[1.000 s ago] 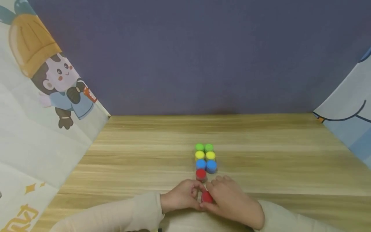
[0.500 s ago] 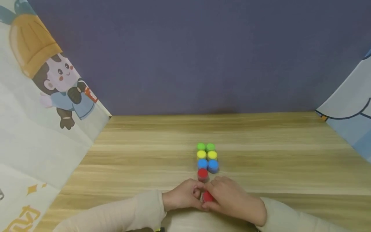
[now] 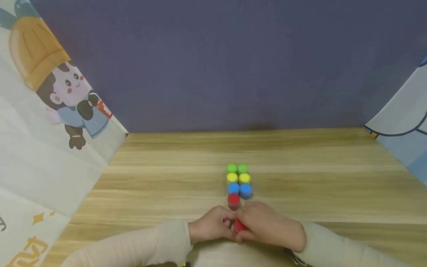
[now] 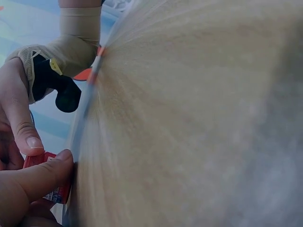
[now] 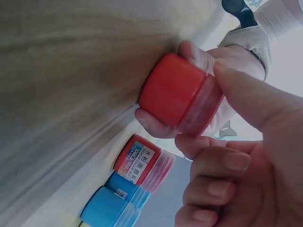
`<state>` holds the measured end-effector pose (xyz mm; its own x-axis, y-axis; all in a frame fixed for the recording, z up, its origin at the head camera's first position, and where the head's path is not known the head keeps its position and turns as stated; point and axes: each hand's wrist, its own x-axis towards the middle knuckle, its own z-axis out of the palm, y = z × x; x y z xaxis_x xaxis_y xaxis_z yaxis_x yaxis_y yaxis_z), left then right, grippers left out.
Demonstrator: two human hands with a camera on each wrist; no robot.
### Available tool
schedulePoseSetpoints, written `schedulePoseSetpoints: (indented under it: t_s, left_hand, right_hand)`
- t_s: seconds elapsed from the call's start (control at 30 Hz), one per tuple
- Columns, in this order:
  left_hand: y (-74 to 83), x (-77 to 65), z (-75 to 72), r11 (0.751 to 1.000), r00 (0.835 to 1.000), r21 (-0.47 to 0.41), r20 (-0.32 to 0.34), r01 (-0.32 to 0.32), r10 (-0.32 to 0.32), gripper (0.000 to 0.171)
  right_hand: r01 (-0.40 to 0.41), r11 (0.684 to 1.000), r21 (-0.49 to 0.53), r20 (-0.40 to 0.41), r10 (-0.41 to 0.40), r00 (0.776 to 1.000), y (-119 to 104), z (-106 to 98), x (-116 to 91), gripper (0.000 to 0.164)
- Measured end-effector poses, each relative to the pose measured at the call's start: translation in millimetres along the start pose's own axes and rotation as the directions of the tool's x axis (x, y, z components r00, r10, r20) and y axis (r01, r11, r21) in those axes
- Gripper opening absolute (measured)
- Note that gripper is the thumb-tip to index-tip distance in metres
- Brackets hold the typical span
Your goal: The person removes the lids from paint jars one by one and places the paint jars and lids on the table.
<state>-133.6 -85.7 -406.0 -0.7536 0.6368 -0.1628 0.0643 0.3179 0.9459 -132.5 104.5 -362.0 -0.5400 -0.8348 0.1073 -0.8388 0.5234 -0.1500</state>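
Note:
Both hands meet at a red paint jar (image 3: 239, 225) near the front of the wooden table. The left hand (image 3: 213, 224) holds its body between thumb and fingers from the left. From the right, the right hand (image 3: 267, 224) pinches the jar's translucent lid (image 5: 203, 106) with thumb and index finger, its other fingers curled. The lid is on the jar in the right wrist view. Just beyond the hands stands a second red paint jar (image 3: 234, 200) with a printed label. In the left wrist view, fingers cover most of the held red jar (image 4: 59, 193).
Behind the second red jar, paint jars stand upright in two columns: blue jars (image 3: 245, 190), yellow jars (image 3: 244, 178) and green jars (image 3: 242, 169). A dark blue panel (image 3: 233, 66) rises at the table's back edge. Printed cloth (image 3: 30, 148) hangs along the left side.
The right hand has turned slightly over the held jar, and its fingers now cover more of the red top. The left hand stays in place; the head view has shifted a little.

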Motion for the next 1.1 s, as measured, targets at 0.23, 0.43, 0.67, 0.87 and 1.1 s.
schedulePoseSetpoints:
  t_s: [0.23,0.43,0.67,0.87,1.1]
  left_hand:
    - [1.9,1.3,1.4,1.000,1.000,0.024,-0.023,0.003,-0.003,0.018]
    - [-0.2,2.3,1.9,1.000,1.000,0.028,-0.022,-0.004,0.005,0.017]
    - [-1.2,3.7,0.9,1.000,1.000,-0.010,-0.008,0.011,-0.011,0.020]
    - [-0.3,4.1,0.9,0.999,1.000,-0.046,0.005,0.023,-0.023,0.025]
    - [0.6,3.2,-0.5,0.998,1.000,-0.054,0.016,0.009,-0.008,0.031]
  right_hand:
    - [0.031,0.999,-0.015,0.007,-0.031,0.999,5,0,1,0.037]
    - [0.082,0.997,0.012,0.019,-0.082,0.996,10,2,2,0.035]
    - [0.123,0.991,0.054,0.041,-0.126,0.991,16,2,3,0.033]
    - [0.110,0.992,0.055,0.109,-0.116,0.987,14,-2,8,0.028]
    - [0.133,0.991,-0.028,0.161,-0.127,0.979,9,-7,11,0.043]
